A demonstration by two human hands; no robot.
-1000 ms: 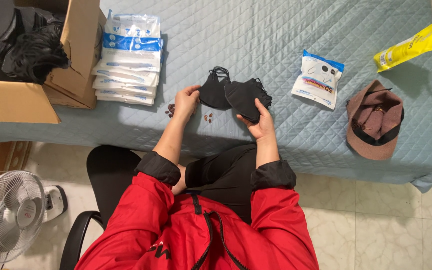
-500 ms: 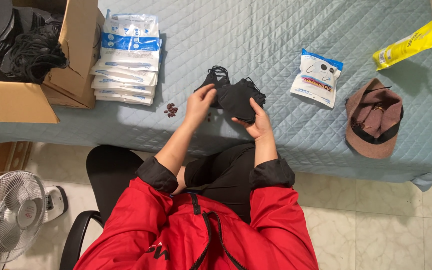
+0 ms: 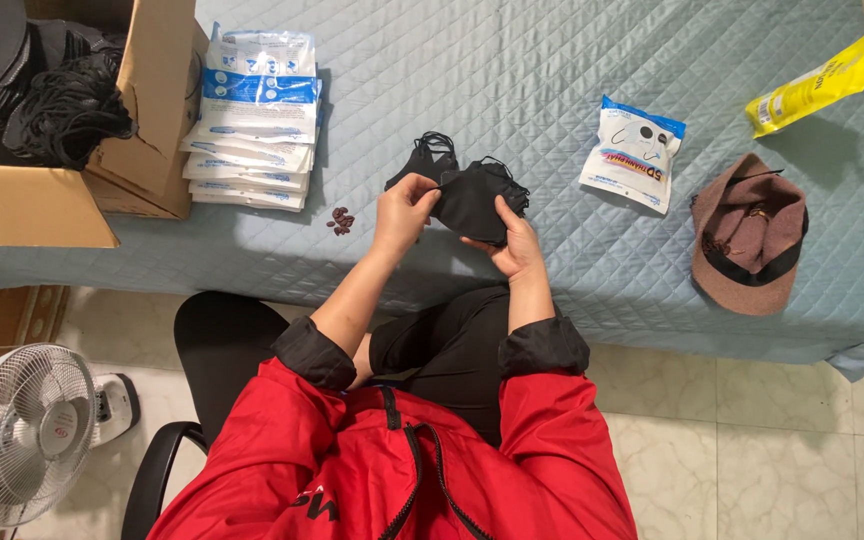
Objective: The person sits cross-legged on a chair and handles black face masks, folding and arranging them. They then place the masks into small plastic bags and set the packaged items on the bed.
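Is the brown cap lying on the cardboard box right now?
No, the brown cap lies on the quilted table cover, far from the cardboard box.

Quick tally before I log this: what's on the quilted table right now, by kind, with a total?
Black masks, held by the left hand and right hand: at least 2
Stack of flat white and blue packets: 1
Single white packet: 1
Yellow bag: 1
Brown cap: 1
Cardboard box of black masks: 1
Total: 7

It looked like a home packing spot: a quilted blue bedspread (image 3: 552,80) filled the upper frame, with tiled floor (image 3: 772,440) below and a fan (image 3: 20,432) at lower left.
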